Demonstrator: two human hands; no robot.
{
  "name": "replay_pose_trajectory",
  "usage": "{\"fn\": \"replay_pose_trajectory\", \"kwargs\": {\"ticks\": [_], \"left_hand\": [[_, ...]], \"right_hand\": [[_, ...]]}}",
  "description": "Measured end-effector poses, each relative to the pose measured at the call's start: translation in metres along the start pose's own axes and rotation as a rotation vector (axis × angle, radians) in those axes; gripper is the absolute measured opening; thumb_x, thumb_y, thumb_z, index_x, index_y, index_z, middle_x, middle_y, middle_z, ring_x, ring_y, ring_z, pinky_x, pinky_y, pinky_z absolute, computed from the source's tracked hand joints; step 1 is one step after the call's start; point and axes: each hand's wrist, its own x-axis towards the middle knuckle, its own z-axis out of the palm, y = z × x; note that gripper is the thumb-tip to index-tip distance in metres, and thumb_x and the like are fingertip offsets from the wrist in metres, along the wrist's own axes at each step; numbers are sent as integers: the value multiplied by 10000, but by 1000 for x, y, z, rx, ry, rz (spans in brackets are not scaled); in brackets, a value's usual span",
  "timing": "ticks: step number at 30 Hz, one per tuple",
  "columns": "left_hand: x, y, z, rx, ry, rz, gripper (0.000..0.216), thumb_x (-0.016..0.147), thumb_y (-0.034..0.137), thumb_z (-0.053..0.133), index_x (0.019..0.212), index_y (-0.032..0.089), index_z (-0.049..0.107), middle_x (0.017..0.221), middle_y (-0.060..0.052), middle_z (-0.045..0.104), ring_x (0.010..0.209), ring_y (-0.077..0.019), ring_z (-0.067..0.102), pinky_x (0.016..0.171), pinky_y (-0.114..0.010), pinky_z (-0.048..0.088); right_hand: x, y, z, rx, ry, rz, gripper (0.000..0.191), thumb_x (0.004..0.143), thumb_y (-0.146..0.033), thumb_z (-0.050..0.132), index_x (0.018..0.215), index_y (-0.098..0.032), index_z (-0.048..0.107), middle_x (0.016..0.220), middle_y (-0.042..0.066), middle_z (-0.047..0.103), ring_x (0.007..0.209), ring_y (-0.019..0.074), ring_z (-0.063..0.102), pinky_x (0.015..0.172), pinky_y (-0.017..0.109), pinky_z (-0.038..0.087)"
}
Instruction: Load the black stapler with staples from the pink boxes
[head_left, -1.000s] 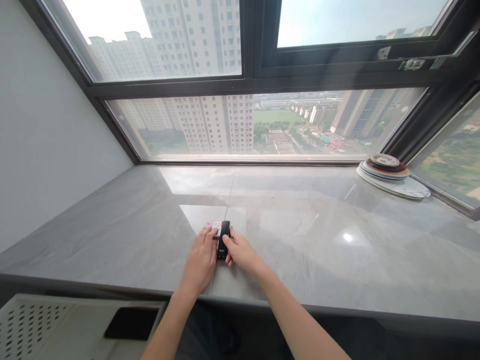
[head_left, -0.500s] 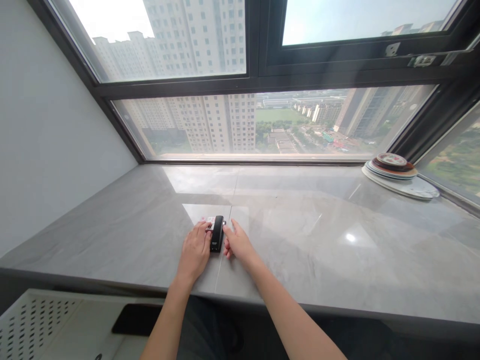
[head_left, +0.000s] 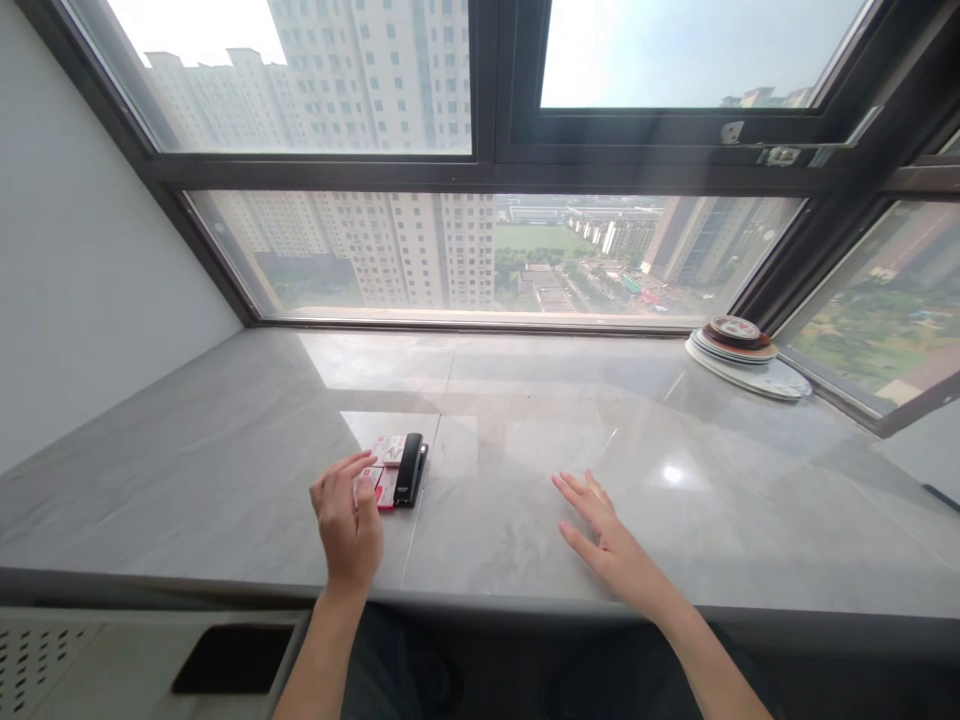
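A black stapler (head_left: 409, 468) lies on the grey stone window ledge (head_left: 525, 520), with small red and white staple boxes (head_left: 384, 470) right beside it on its left. My left hand (head_left: 347, 522) hovers just in front of the boxes, fingers loosely curled and apart, holding nothing. My right hand (head_left: 604, 535) rests flat on the bare ledge well to the right of the stapler, fingers spread, empty.
A stack of round plates (head_left: 739, 352) sits at the far right corner by the window frame. A white perforated cabinet with a dark opening (head_left: 229, 658) is below the ledge at left. A white wall (head_left: 90, 280) bounds the left side.
Both hands have let go of the stapler. The right hand moved away to the right and lies flat; the left hand pulled back toward me. The staple boxes are uncovered.
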Motion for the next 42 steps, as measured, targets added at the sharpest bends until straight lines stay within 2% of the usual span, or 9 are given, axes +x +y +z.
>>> {"fn": "replay_pose_trajectory", "kwargs": {"ticks": [1, 2, 3, 4, 6, 9, 12, 16, 42], "left_hand": [[-6, 16, 4, -33, -18, 17, 323, 1059, 277, 352, 1230, 234, 622, 1298, -92, 661, 1294, -264, 564, 1146, -479, 400], [-13, 32, 10, -70, -110, 61, 322, 1055, 272, 364, 1254, 245, 616, 1284, -87, 670, 1258, -259, 589, 1112, -462, 437], [-20, 48, 19, -94, -253, 133, 335, 1051, 279, 385, 1305, 261, 604, 1302, -84, 670, 1258, -258, 595, 1090, -448, 459], [-27, 62, 29, -86, -384, 180, 365, 1049, 286, 403, 1372, 278, 574, 1367, -80, 644, 1305, -259, 572, 1108, -448, 448], [-40, 82, 50, -20, -533, 234, 445, 1051, 318, 428, 1493, 296, 481, 1522, -69, 539, 1436, -267, 465, 1175, -471, 390], [-50, 88, 73, 131, -634, 278, 552, 1052, 400, 439, 1590, 318, 346, 1670, -39, 341, 1562, -298, 262, 1236, -545, 282], [-52, 83, 77, 216, -710, 305, 551, 1073, 437, 375, 1612, 351, 294, 1707, 4, 247, 1588, -279, 187, 1255, -553, 234], [-49, 82, 71, 231, -721, 303, 542, 1087, 444, 326, 1620, 364, 275, 1714, 21, 215, 1590, -254, 186, 1263, -527, 229], [-46, 86, 67, 182, -706, 291, 540, 1068, 411, 399, 1601, 356, 333, 1692, 9, 287, 1577, -257, 230, 1261, -535, 251]], "right_hand": [[1, 0, 2, -51, -10, 0, 606, 1034, -542, 394, 1619, -420, 295, 1702, -31, 268, 1605, 275, 8, 1280, 580, 107], [4, -2, 5, -108, -17, -4, 611, 1040, -540, 378, 1629, -422, 263, 1704, -34, 261, 1604, 278, 17, 1278, 595, 79], [8, -3, 10, -173, -18, -10, 612, 1046, -533, 366, 1635, -422, 239, 1703, -35, 261, 1604, 283, 33, 1273, 611, 58], [12, -5, 15, -242, -10, -17, 610, 1052, -521, 356, 1639, -420, 224, 1702, -36, 260, 1603, 291, 47, 1266, 626, 41], [19, -9, 26, -385, 33, -30, 601, 1058, -497, 342, 1641, -407, 226, 1707, -37, 238, 1601, 310, 36, 1254, 648, 14], [21, -12, 36, -549, 85, -36, 604, 1058, -505, 330, 1643, -379, 242, 1724, -39, 152, 1598, 332, -36, 1245, 655, 1], [18, -13, 39, -625, 92, -15, 612, 1062, -522, 293, 1649, -370, 212, 1730, -35, 108, 1599, 333, -12, 1244, 654, 19], [16, -13, 40, -654, 98, -6, 609, 1066, -529, 260, 1652, -376, 189, 1731, -38, 94, 1599, 328, 41, 1246, 645, 38], [17, -16, 37, -614, 111, -4, 609, 1055, -544, 292, 1641, -380, 251, 1724, -44, 149, 1596, 319, 85, 1252, 616, 72]]}}
